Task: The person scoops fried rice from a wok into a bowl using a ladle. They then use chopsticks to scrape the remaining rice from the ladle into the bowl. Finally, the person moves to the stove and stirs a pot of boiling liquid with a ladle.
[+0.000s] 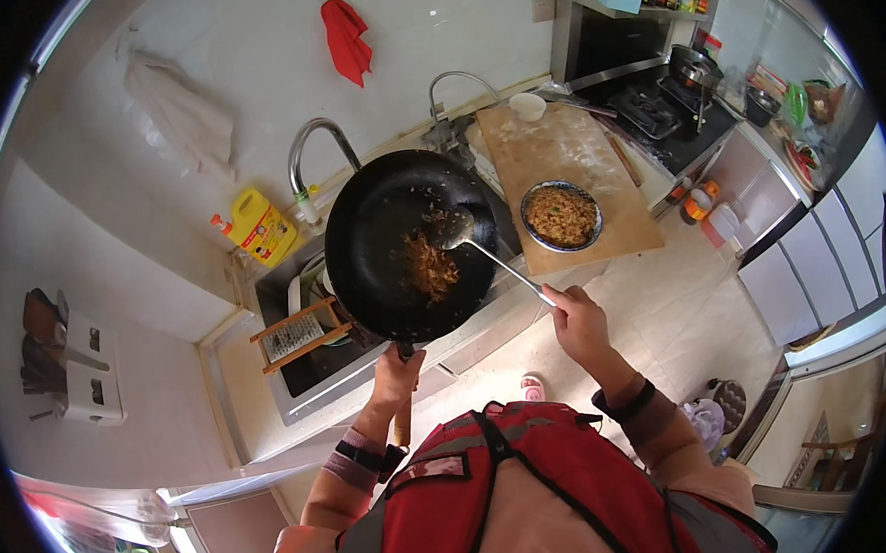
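Observation:
My left hand [399, 373] grips the handle of a black wok [365, 220], which is held over the sink [298, 382]. In my right hand [579, 323] is a metal cooking spatula or ladle [510, 271]; its head rests inside the wok. Beside that head lies a small heap of brown cooked food [429, 270], with scraps scattered around it. To the right, a blue-and-white bowl [598, 227] full of brown minced food [560, 216] stands on a flour-dusted wooden board [603, 170].
A grater in a wooden frame [296, 337] lies across the sink's left part. Behind stand a yellow detergent jug [260, 226] and a curved faucet [315, 129]. A white bowl [528, 107] sits at the board's far edge. Beyond is a gas stove [652, 111] with a pan [693, 66].

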Available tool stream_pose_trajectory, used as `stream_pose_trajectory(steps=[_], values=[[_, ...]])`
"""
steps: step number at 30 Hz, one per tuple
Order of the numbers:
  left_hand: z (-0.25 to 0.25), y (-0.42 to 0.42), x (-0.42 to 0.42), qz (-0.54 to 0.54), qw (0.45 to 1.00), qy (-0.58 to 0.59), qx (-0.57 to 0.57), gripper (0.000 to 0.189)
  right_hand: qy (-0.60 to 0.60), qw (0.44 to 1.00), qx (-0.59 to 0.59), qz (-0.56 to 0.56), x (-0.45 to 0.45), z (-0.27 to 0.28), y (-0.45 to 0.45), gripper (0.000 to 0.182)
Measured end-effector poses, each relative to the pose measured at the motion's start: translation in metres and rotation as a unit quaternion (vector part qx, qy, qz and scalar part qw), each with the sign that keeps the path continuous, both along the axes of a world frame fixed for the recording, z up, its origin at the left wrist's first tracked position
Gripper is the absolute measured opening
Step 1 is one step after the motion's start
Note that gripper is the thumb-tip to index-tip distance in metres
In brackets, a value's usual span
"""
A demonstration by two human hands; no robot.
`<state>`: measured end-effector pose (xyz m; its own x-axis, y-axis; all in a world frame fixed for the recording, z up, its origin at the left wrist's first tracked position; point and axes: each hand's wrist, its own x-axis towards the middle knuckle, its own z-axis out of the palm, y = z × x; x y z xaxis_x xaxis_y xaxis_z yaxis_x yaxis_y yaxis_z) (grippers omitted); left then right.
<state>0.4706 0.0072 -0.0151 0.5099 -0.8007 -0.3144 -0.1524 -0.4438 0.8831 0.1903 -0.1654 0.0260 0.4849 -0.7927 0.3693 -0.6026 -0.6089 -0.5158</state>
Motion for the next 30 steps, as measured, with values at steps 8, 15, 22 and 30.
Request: stream_pose_trajectory(steps=[8,15,22,30], values=[[0.023,-0.024,-0.016,-0.011,0.996,-0.074,-0.038,0.023,-0.157,0.987,-0.011,0.029,0.032,0.035,-0.006,0.038],[0.037,-0.042,-0.021,-0.005,0.997,-0.069,-0.034,0.023,-0.064,0.997,-0.035,-0.004,-0.020,0.009,-0.011,0.043],[0.042,-0.062,-0.032,-0.018,0.998,-0.035,-0.046,0.024,-0.085,0.987,-0.130,-0.040,-0.003,0.054,-0.032,0.041],[0.049,-0.091,-0.048,-0.031,0.998,-0.015,-0.056,0.022,-0.062,0.998,-0.012,-0.020,-0.073,0.029,-0.051,0.037]])
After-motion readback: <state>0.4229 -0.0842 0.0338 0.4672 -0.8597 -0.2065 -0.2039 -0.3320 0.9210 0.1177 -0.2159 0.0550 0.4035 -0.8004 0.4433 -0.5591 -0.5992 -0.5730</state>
